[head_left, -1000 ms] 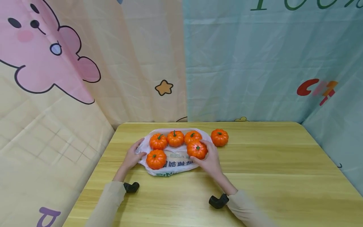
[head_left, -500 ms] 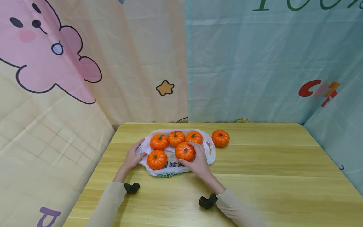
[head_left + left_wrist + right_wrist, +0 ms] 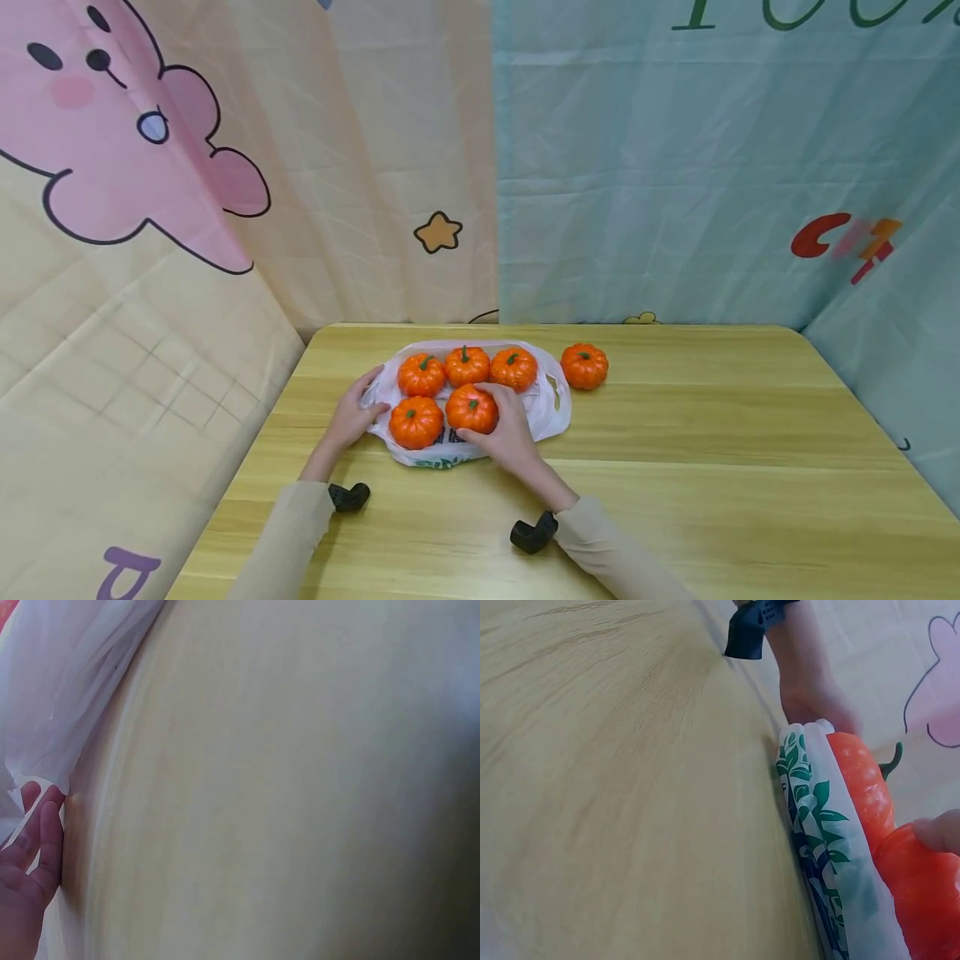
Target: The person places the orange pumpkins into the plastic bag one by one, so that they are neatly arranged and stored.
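A white plastic bag with dark and green print lies spread on the table, its low edges raised around several small orange pumpkins. Three pumpkins make up its back row, among them the middle back pumpkin. At the front left sits another pumpkin. My right hand grips a pumpkin just right of that one, thumb in front and fingers behind. In the right wrist view the two front pumpkins touch. My left hand holds the bag's left end between thumb and fingers; its fingertips meet the plastic.
One more pumpkin stands on the wooden table, just beyond the bag's right end with its handle hole. Printed curtains hang behind and beside the table. A black camera mount sticks out from each wrist.
My right hand has carried its pumpkin leftward and slightly toward me over the bag, to beside the front-left pumpkin. The left hand has stayed at the bag's left end.
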{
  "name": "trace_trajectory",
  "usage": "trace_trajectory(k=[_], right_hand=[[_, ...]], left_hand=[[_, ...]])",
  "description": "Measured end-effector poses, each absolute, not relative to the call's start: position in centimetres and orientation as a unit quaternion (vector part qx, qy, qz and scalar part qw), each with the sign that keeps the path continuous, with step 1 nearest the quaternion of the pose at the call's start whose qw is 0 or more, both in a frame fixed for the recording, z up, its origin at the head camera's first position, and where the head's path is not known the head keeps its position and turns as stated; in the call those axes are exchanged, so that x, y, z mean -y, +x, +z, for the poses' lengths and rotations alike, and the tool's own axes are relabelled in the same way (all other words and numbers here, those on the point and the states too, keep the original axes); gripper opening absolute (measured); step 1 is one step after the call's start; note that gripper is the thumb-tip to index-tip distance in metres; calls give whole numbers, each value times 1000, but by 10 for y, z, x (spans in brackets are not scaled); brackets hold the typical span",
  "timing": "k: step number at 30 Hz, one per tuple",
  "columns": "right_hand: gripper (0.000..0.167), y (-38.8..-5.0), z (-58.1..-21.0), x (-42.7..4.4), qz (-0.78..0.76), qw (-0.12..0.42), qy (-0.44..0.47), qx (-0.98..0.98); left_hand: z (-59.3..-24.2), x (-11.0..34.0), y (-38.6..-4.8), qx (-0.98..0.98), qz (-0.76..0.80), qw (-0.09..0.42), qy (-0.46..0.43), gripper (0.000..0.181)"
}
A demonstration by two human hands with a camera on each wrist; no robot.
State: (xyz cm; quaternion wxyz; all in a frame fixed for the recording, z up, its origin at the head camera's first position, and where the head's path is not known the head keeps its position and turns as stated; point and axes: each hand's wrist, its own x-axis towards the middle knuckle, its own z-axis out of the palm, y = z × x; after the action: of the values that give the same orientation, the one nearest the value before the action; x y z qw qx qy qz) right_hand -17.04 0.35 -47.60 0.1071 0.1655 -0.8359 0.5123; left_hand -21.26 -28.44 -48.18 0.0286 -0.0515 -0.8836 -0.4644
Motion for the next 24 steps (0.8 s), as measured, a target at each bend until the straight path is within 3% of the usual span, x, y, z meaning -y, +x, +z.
trace_trajectory(k=[24], right_hand=[[61, -174, -481, 1, 496, 85, 183, 845]], left_hand=[[-481, 284, -213, 884, -462, 36, -56, 66]])
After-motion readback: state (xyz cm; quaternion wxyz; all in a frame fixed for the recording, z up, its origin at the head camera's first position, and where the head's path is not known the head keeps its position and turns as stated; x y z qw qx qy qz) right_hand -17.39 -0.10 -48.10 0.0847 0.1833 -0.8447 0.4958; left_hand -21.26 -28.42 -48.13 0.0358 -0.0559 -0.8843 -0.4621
